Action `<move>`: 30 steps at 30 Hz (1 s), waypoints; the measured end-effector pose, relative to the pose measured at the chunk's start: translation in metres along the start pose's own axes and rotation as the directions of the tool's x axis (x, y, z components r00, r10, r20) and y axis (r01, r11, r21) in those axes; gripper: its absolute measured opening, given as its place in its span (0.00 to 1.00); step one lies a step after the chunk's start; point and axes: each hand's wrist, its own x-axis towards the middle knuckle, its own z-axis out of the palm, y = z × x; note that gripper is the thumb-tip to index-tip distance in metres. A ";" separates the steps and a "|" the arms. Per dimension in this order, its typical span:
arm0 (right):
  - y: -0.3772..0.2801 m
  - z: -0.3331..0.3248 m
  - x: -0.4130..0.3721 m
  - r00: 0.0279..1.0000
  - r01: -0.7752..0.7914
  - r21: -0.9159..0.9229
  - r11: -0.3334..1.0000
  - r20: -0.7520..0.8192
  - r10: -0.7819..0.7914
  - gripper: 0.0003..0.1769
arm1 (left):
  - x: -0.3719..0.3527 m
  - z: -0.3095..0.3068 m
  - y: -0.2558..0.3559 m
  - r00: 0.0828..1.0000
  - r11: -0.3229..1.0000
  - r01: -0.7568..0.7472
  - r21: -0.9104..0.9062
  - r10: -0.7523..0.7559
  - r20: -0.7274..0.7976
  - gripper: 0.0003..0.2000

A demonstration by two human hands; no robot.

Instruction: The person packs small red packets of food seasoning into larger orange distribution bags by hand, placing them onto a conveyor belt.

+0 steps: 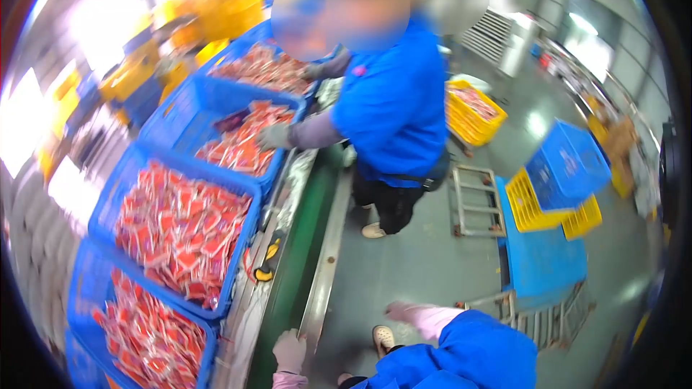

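Observation:
My left hand [290, 351], in a pale glove below a pink sleeve, rests at the metal edge [322, 284] of a green conveyor belt [294, 274]. Its fingers look loosely laid there, with nothing visible in them. My right hand [396, 310] hangs over the floor at the end of a pink sleeve, touching nothing I can see; its fingers are too blurred to make out. Left of the belt stand blue crates [245, 274] full of small red-and-white packets [184, 227]. A yellow-and-black tool, perhaps scissors [264, 272], lies on the ledge beside them.
A co-worker in blue [396, 101] stands farther along the belt, one gloved hand [274, 137] at a crate of packets. On the right are a yellow crate with packets [476, 119], a blue crate [569, 166] on yellow ones, and a metal frame [478, 202] on the floor.

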 end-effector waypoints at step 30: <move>0.020 0.203 -0.194 0.791 -0.179 0.409 0.895 -0.481 0.378 0.21 | -0.167 0.014 -0.114 0.993 0.986 -0.114 -0.121 0.118 0.027 0.17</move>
